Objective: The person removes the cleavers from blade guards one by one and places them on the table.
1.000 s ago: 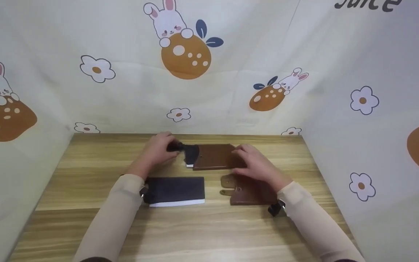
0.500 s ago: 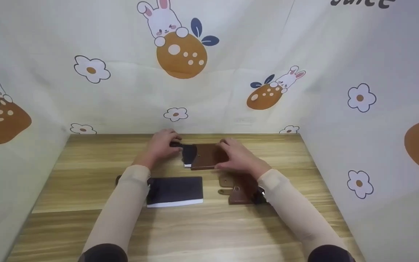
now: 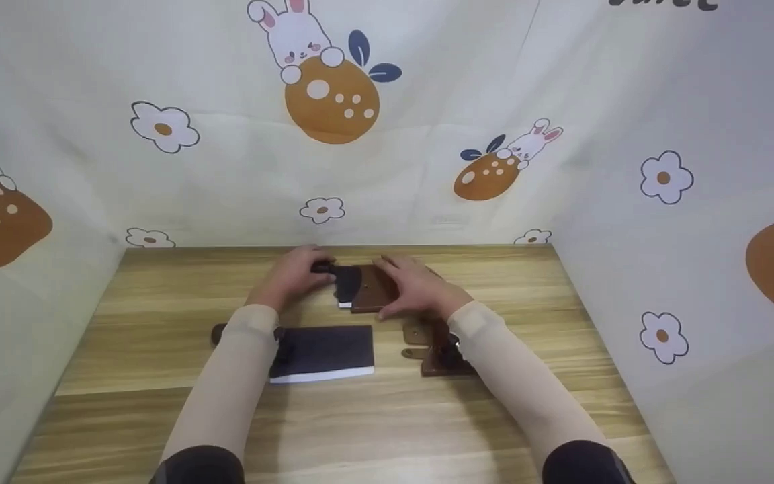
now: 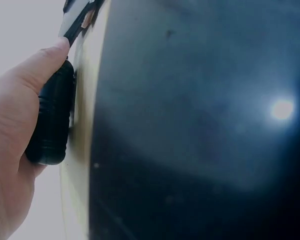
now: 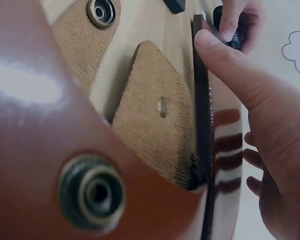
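In the head view my left hand (image 3: pixel 293 272) grips the black handle (image 3: pixel 323 267) of a cleaver (image 3: pixel 348 282). Most of its dark blade is inside a brown leather sheath (image 3: pixel 372 290); a strip with a bright edge shows at the mouth. My right hand (image 3: pixel 420 286) spans the sheath, thumb by the near side and fingers by the far side. In the left wrist view my fingers and thumb wrap the black handle (image 4: pixel 52 115). The right wrist view shows my right thumb at the sheath's edge and the other fingertips just over its far side.
A second dark cleaver (image 3: pixel 326 349) with a bright edge lies nearer, partly under my left wrist. Right of it, below my right wrist, is another brown sheath (image 3: pixel 434 366) with straps and metal snaps (image 5: pixel 92 192). Patterned fabric (image 3: pixel 226 168) encloses the wooden table (image 3: pixel 333 437).
My right hand has slid left along the sheath from its right end towards its middle. The left hand keeps the handle; the cleaver and sheath stay nearly in place.
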`<state>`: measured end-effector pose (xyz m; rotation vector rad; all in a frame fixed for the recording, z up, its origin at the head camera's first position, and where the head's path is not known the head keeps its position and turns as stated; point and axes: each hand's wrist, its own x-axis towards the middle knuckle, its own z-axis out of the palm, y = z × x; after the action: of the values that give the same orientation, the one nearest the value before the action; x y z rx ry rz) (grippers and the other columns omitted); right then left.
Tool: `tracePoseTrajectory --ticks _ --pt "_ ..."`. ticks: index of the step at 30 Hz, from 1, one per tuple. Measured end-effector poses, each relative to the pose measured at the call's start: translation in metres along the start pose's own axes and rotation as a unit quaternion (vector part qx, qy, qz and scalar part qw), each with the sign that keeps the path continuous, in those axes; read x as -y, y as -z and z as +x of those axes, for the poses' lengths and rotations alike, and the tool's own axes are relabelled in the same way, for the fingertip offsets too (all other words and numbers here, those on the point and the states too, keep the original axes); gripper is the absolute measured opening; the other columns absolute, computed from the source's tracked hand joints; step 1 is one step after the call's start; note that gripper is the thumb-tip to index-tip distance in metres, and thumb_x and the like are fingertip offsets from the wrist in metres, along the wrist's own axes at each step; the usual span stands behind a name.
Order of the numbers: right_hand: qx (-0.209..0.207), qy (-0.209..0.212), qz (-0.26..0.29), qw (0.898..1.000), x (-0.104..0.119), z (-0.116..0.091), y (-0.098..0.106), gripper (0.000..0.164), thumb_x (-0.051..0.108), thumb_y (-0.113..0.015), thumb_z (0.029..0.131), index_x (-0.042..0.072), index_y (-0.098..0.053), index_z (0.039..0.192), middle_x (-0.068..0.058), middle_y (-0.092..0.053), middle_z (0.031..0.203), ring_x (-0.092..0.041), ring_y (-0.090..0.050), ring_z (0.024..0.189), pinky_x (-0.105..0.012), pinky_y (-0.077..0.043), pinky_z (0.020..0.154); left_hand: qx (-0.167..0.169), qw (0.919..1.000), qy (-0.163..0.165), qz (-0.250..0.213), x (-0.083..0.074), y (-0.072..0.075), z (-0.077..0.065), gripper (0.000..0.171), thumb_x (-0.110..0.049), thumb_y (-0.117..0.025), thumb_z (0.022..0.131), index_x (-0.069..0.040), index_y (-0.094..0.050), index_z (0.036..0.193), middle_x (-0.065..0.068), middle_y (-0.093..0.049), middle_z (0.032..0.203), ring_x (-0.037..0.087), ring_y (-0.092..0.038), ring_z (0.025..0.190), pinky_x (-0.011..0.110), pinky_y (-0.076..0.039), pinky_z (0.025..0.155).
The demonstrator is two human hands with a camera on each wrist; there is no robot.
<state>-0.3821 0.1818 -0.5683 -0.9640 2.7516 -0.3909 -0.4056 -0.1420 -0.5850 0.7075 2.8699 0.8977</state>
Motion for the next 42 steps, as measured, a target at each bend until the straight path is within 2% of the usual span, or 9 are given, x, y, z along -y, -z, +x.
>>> tracePoseTrajectory --ticks 7,14,21,26,30,37,42 --pt "0.002 -0.008 -0.010 1.000 -0.002 0.008 -0.011 0.126 0.078 -0.085 0.080 0.021 -0.028 0.177 -0.012 -0.032 0.178 -0.038 -0.029 0.163 -0.058 -0.019 0.134 -0.007 0.9999 -0.003 0.010 0.002 -0.004 0.001 0.036 -0.031 -0.082 0.101 -0.013 -0.077 0.133 0.016 -0.068 0.143 0.038 -0.061 0.136 0.055 -0.044 0.120" --pt "-0.009 -0.018 -0.036 0.999 -0.005 0.011 -0.016 0.120 0.082 -0.080 0.081 0.025 -0.033 0.176 -0.010 -0.039 0.173 -0.034 -0.035 0.159 -0.055 -0.025 0.132 -0.003 0.9995 -0.009 0.030 -0.002 -0.005 -0.001 0.033 -0.031 -0.077 0.105 -0.013 -0.075 0.133 0.017 -0.067 0.140 0.040 -0.060 0.134 0.059 -0.045 0.118" --pt "-0.014 -0.013 -0.035 0.999 -0.004 0.010 -0.015 0.121 0.083 -0.081 0.080 0.024 -0.034 0.175 -0.011 -0.041 0.171 -0.034 -0.038 0.157 -0.054 -0.028 0.131 0.007 0.9995 -0.002 0.029 -0.003 -0.005 -0.001 0.035 -0.032 -0.076 0.106 -0.012 -0.074 0.134 0.018 -0.064 0.147 0.040 -0.058 0.138 0.059 -0.043 0.120" --pt "-0.022 -0.001 -0.046 0.999 -0.003 0.011 -0.012 0.118 0.080 -0.081 0.081 0.023 -0.036 0.174 -0.012 -0.047 0.162 -0.034 -0.047 0.146 -0.054 -0.035 0.127 0.021 0.9989 -0.005 0.043 -0.005 0.000 0.001 0.034 -0.034 -0.075 0.107 -0.012 -0.073 0.132 0.015 -0.066 0.140 0.038 -0.061 0.132 0.058 -0.046 0.118" --pt "-0.035 0.027 -0.056 0.997 -0.003 0.011 -0.008 0.118 0.080 -0.079 0.079 0.021 -0.038 0.172 -0.011 -0.052 0.151 -0.031 -0.052 0.133 -0.052 -0.043 0.119 0.030 0.9966 -0.006 0.076 -0.005 0.006 0.001 0.035 -0.040 -0.074 0.107 -0.017 -0.072 0.134 0.009 -0.071 0.132 0.034 -0.067 0.123 0.056 -0.051 0.112" --pt "-0.072 0.065 -0.083 0.992 -0.005 0.004 0.003 0.118 0.084 -0.076 0.078 0.018 -0.042 0.169 -0.009 -0.052 0.139 -0.027 -0.049 0.123 -0.047 -0.049 0.106 0.013 0.9909 -0.056 0.121 -0.010 0.017 0.000 0.034 -0.047 -0.072 0.107 -0.022 -0.071 0.130 0.004 -0.077 0.117 0.032 -0.071 0.105 0.054 -0.056 0.097" --pt "-0.088 0.093 -0.098 0.987 -0.002 -0.004 0.010 0.118 0.086 -0.074 0.079 0.016 -0.043 0.169 -0.011 -0.053 0.145 -0.029 -0.050 0.129 -0.049 -0.047 0.111 -0.010 0.9833 -0.107 0.147 -0.013 0.019 -0.005 0.033 -0.047 -0.072 0.106 -0.020 -0.070 0.125 0.004 -0.076 0.107 0.030 -0.070 0.093 0.053 -0.057 0.085"
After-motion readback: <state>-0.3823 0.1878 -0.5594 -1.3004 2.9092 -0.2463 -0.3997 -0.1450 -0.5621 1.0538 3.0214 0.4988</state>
